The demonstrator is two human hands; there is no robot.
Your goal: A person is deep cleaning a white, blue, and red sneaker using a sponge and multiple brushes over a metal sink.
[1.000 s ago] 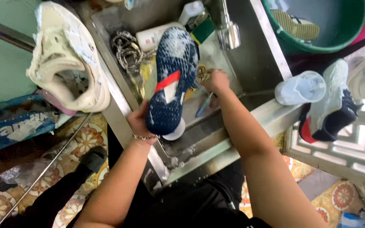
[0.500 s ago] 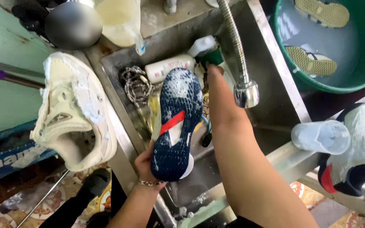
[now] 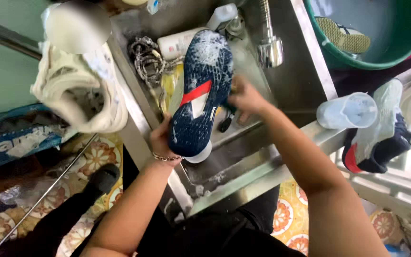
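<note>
A navy sports shoe (image 3: 200, 90) with a red and white patch on its sole lies sole-up over the steel sink (image 3: 296, 71), with soap foam on the toe end. My left hand (image 3: 160, 140) grips the shoe at its heel end, a thin bracelet on the wrist. Against the shoe's right edge, my right hand (image 3: 246, 97) is closed around what looks like a brush; its dark handle (image 3: 224, 123) sticks out below the fingers. The brush head is hidden behind the shoe.
The faucet head (image 3: 269, 50) hangs over the sink behind the shoe. A white bottle (image 3: 179, 43) and a tangle of metal chain (image 3: 146, 59) lie in the sink. A white sneaker (image 3: 79, 95) sits at left. At right are a plastic cup (image 3: 346, 112), another navy shoe (image 3: 376, 138), and a green basin (image 3: 357, 64) holding an insole (image 3: 343, 35).
My right hand reached to the back of the sink near the faucet, then came back to the shoe's right side. My left hand kept its hold on the heel.
</note>
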